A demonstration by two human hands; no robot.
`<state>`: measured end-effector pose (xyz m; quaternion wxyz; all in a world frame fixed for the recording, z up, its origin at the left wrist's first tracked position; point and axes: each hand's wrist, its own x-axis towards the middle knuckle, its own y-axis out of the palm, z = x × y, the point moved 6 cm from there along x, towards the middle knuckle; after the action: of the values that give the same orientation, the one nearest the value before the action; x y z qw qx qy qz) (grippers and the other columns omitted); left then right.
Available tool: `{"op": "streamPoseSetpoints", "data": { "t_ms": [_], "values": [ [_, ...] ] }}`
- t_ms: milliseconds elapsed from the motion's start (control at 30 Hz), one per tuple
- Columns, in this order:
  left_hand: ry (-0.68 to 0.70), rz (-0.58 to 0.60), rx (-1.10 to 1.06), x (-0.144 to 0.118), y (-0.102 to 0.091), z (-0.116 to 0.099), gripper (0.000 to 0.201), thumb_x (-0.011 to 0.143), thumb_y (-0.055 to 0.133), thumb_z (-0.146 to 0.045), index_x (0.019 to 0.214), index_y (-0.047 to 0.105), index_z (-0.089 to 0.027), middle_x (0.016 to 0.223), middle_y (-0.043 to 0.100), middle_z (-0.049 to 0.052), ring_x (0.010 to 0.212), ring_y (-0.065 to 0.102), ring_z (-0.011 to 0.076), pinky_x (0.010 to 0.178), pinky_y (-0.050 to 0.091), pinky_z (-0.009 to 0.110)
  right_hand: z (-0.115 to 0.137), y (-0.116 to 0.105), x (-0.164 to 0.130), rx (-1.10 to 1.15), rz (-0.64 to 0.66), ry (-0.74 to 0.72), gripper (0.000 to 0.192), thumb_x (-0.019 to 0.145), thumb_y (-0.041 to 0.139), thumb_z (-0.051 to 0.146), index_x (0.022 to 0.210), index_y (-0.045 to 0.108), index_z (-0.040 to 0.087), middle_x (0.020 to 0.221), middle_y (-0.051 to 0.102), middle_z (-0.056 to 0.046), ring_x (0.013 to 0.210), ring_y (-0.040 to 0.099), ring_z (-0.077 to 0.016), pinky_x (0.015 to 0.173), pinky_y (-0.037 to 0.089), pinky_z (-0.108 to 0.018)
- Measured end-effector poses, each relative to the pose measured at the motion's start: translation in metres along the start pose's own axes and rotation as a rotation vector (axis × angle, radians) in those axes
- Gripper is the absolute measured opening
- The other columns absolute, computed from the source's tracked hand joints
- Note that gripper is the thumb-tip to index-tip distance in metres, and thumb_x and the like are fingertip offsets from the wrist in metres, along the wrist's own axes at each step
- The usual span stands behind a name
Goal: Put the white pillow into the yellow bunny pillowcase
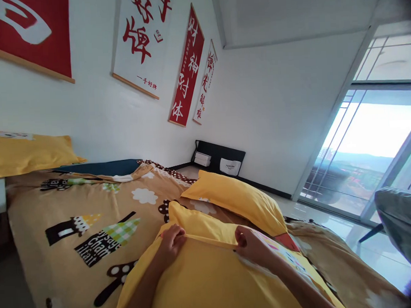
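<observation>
A yellow pillowcase [204,276] fills the lower middle of the view, spread over the brown patterned bedding. My left hand [173,244] is closed on its edge, fingers curled over the fabric. To the right, my right hand [248,245] pinches the same edge, thumb and fingers together. Between the two hands the edge runs nearly straight. A yellow flap lies just beyond it. Printed pictures show partly beside my right forearm. Whether a pillow fills the case, I cannot tell.
Just beyond lies a plump yellow pillow [238,198]. Another yellow pillow [28,152] rests at far left. Brown patterned bedding [122,207] covers the bed. A black headboard-like panel [219,155] stands by the wall. A grey covered object [399,218] and a glass door [361,142] are at right.
</observation>
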<state>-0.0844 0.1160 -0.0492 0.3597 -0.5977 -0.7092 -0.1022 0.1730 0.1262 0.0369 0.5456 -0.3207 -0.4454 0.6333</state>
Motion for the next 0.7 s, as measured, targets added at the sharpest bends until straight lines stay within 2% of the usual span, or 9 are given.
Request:
{"op": "streamPoseSetpoints", "data": {
  "t_ms": [267,500,700],
  "values": [
    [-0.042,0.009,-0.066,0.0,-0.001,0.003,0.039,0.089,0.046,-0.054,0.081,0.053,-0.017,0.073,0.052,0.003,0.07,0.048,0.0157,0.063,0.039,0.025,-0.033,-0.035,-0.018,0.082,0.022,0.027,0.021,0.059,0.048,0.006,0.074,0.038,0.015,0.065,0.039,0.006,0.062,0.03,-0.0016,0.06,0.024,-0.017],
    [-0.039,0.008,-0.114,0.0,0.0,0.008,0.046,0.087,0.047,-0.062,0.08,0.052,-0.017,0.074,0.051,0.003,0.069,0.047,0.0149,0.061,0.039,0.024,-0.065,-0.049,-0.025,0.059,0.013,0.031,0.019,0.056,0.048,0.008,0.072,0.04,0.015,0.064,0.038,0.006,0.062,0.029,-0.0017,0.058,0.022,-0.017],
    [-0.04,0.006,-0.093,0.002,0.0,0.01,0.052,0.085,0.046,-0.067,0.079,0.054,-0.016,0.069,0.047,0.001,0.062,0.041,0.0132,0.058,0.036,0.024,-0.092,-0.059,-0.035,0.205,0.016,0.07,0.021,0.051,0.048,0.009,0.067,0.037,0.016,0.058,0.037,0.007,0.056,0.029,-0.0014,0.056,0.022,-0.018]
  ]
}}
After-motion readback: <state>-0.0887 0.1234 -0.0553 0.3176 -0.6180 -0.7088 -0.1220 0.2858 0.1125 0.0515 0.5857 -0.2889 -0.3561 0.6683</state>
